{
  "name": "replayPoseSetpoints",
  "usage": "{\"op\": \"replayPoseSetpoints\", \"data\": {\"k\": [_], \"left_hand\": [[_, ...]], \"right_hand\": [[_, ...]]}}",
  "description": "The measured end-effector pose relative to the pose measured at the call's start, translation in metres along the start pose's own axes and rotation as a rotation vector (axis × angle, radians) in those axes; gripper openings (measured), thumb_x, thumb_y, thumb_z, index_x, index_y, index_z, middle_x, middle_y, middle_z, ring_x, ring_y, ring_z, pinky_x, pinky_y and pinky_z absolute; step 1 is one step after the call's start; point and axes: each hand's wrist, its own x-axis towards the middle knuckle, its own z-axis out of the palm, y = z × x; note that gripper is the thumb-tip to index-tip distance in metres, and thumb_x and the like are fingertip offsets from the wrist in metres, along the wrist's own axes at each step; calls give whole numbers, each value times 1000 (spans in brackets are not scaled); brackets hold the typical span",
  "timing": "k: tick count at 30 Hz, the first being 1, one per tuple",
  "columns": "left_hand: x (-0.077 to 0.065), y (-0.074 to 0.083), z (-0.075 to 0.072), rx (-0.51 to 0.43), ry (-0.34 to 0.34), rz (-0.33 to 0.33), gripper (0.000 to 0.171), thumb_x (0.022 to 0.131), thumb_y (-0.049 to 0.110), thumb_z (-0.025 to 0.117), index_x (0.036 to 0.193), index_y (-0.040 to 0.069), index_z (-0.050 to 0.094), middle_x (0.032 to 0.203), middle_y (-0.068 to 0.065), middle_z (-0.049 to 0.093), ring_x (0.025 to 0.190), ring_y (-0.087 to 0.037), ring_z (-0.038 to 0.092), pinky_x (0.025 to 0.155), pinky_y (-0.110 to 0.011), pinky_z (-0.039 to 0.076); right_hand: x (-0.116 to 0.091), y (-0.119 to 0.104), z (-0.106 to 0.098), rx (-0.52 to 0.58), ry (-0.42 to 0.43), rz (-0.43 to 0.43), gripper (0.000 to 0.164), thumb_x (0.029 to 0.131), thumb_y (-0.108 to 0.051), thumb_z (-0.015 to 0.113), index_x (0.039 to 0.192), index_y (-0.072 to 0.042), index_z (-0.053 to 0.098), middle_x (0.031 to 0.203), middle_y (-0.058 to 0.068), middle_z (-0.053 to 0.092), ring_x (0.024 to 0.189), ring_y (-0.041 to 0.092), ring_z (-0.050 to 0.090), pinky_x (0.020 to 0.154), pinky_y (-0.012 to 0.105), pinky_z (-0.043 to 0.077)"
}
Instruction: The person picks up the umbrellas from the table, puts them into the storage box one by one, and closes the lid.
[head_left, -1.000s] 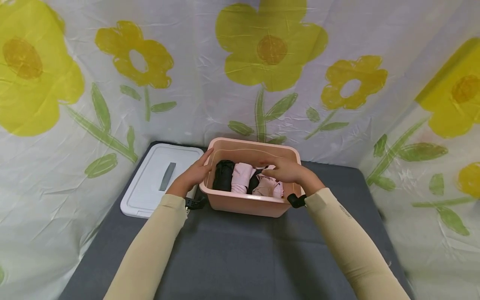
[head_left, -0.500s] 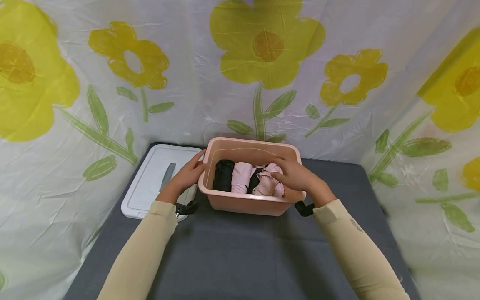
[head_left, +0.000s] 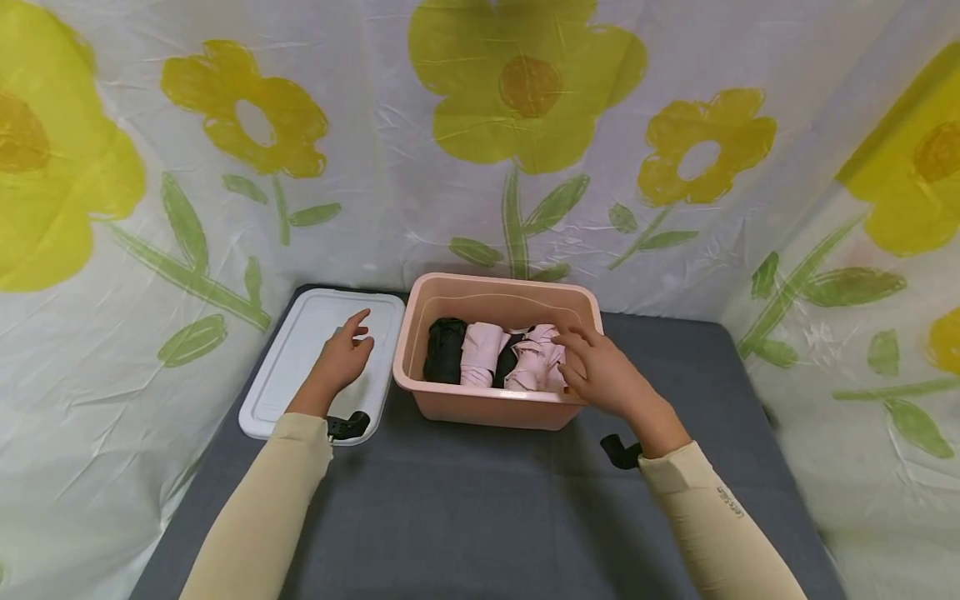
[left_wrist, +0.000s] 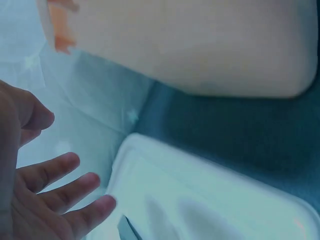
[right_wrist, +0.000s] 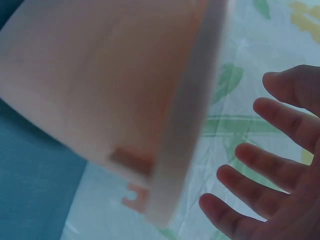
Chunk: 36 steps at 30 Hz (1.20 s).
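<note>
A pink plastic storage box [head_left: 495, 408] stands on the dark grey cloth with its top uncovered. Inside it, side by side, lie a black rolled cloth [head_left: 446, 350], a pink rolled cloth [head_left: 482, 354], a second dark piece and a bunched pink garment [head_left: 534, 362]. My left hand [head_left: 341, 362] hovers over the white lid [head_left: 288, 367] left of the box, fingers spread and holding nothing. My right hand [head_left: 603, 371] is over the box's right end, fingers apart; the right wrist view shows its fingers [right_wrist: 270, 170] beside the box rim, gripping nothing.
The white lid lies flat with its grey handle partly hidden by my left hand. A curtain with yellow flowers [head_left: 525, 92] hangs close behind the box and at both sides. Dark cloth [head_left: 480, 500] covers the surface in front of the box.
My left hand has left the box's left rim and moved left over the lid. My right hand has lifted off the pink garment and drawn back to the right.
</note>
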Motion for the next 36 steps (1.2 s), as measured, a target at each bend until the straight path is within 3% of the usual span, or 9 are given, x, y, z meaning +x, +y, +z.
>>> {"op": "replayPoseSetpoints", "data": {"k": [6, 13, 27, 36], "left_hand": [[0, -17, 2, 81, 34, -20, 62, 96, 21, 37, 155, 10, 21, 149, -29, 37, 135, -46, 38, 106, -60, 35], [2, -39, 3, 158, 63, -37, 66, 92, 16, 41, 153, -1, 21, 150, -34, 30, 138, -49, 28, 110, -60, 28], [2, -61, -2, 240, -24, -168, 72, 92, 20, 41, 151, -9, 11, 143, -42, 31, 129, -56, 38, 103, -61, 36], [10, -66, 0, 365, -47, -215, 67, 91, 22, 40, 146, -12, 25, 133, -43, 40, 119, -61, 42, 91, -66, 42]], "right_hand": [[-20, 3, 6, -23, 47, 35, 40, 98, -28, 52, 133, -10, 57, 146, 23, 42, 133, 44, 41, 106, 62, 35], [-38, 8, 14, -64, 167, -10, 37, 93, -23, 62, 128, -11, 62, 139, 24, 50, 127, 45, 47, 97, 67, 39], [-51, 15, 30, -109, 247, -68, 30, 85, -21, 74, 115, -15, 68, 129, 16, 59, 121, 38, 53, 93, 62, 44], [-58, 21, 43, -101, 311, -134, 29, 80, -18, 79, 107, -13, 71, 116, 9, 65, 115, 30, 57, 95, 52, 47]]}}
